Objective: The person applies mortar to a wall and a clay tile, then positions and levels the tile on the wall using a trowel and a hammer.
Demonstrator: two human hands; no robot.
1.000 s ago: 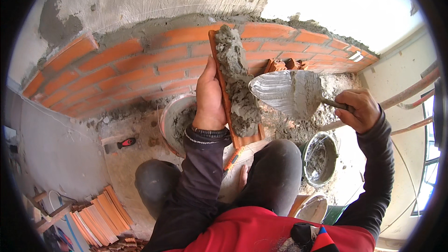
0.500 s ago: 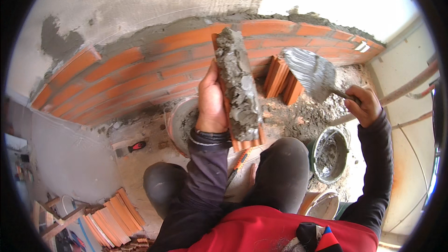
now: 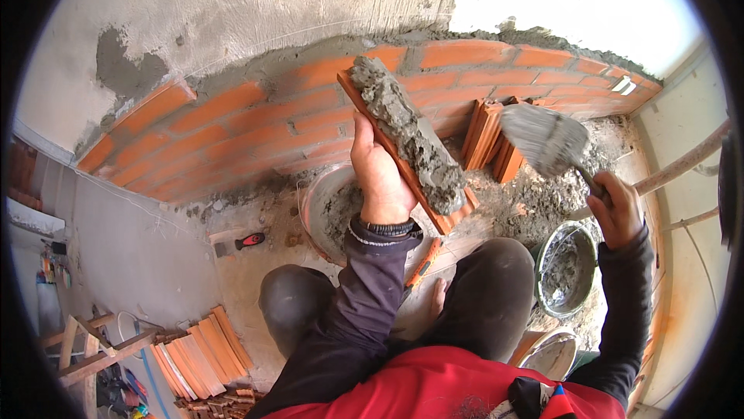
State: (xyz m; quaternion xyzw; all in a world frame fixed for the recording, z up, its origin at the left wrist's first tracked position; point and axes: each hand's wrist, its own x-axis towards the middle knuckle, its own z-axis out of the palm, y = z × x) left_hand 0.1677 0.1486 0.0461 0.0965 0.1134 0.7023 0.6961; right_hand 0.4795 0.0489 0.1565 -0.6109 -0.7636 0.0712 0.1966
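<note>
My left hand (image 3: 384, 182) holds a brick (image 3: 456, 222) bearing grey mortar (image 3: 407, 136); my right hand (image 3: 617, 210) holds a trowel (image 3: 546, 140). The pale bucket (image 3: 311, 206) and green bucket (image 3: 594, 255) each contain mortar.

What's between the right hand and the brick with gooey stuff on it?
Only the trowel, held by the right hand itself, reaches into that gap. Nothing else visible blocks the way to the brick; the standing bricks look lower and farther away.

Bright light bleaches the upper wall (image 3: 573, 0) to white glare at right, while motion blur smears the trowel (image 3: 545, 138) in my right hand (image 3: 617, 210); fisheye distortion bows the brick wall (image 3: 310, 123) before me, and blackness swallows the corners.
</note>
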